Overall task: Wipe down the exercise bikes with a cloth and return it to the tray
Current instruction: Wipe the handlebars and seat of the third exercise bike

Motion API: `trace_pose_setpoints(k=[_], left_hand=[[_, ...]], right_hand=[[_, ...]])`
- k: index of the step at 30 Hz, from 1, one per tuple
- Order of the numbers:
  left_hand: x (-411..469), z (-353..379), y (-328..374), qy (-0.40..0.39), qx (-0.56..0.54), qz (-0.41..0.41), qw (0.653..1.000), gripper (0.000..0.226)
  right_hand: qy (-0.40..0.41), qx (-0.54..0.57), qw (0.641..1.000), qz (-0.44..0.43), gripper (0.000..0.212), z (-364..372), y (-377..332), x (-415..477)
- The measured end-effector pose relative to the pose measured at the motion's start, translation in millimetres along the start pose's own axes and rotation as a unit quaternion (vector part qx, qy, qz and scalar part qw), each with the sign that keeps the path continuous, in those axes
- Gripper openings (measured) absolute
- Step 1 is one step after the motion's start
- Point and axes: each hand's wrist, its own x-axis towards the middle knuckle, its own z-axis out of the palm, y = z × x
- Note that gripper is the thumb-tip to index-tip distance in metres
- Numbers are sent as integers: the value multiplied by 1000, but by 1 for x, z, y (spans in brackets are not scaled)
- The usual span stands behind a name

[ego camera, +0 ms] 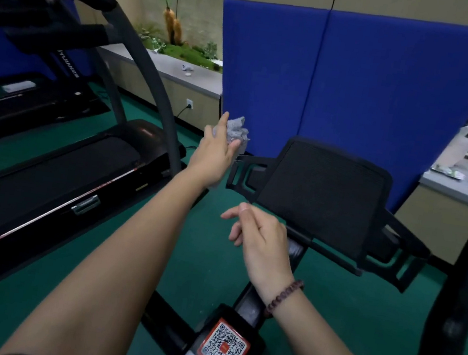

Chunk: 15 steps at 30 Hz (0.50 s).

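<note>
- The left hand (pixel 215 150) holds the grey cloth (pixel 237 131). The cloth is bunched up beyond the fingers, and one end hangs under the wrist.
- The right hand (pixel 260 238) holds nothing. Its fingers are loosely curled, and it hovers just before the lower left corner of the black console panel (pixel 326 187) of the exercise bike (pixel 241 307).
- The cloth is just beside the upper left side of the panel, near its left bracket. I cannot tell if they touch.
- The panel lies to the right of the cloth, and its long axis runs from upper left to lower right. I judge that the next wipe goes rightward across it, and the left hand is the nearer one to that edge.
- No tray is visible. A treadmill (pixel 47 169) stands to the left of the panel.
</note>
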Motion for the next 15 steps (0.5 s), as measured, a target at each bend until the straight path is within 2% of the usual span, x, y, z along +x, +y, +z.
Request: trace_pose_setpoints(k=[7,11,15], left_hand=[[25,-1,9,0,-121,-20,992,49],[10,-1,-2,-8,-115,-21,993,49],[-17,-3,-13,-27,-73,-84,993,49]], right_hand=[[-2,-9,1000,-5,38,-1,0,0],[7,9,1000,-5,35,0,1,2],[6,11,1000,-13,36,0,0,2]])
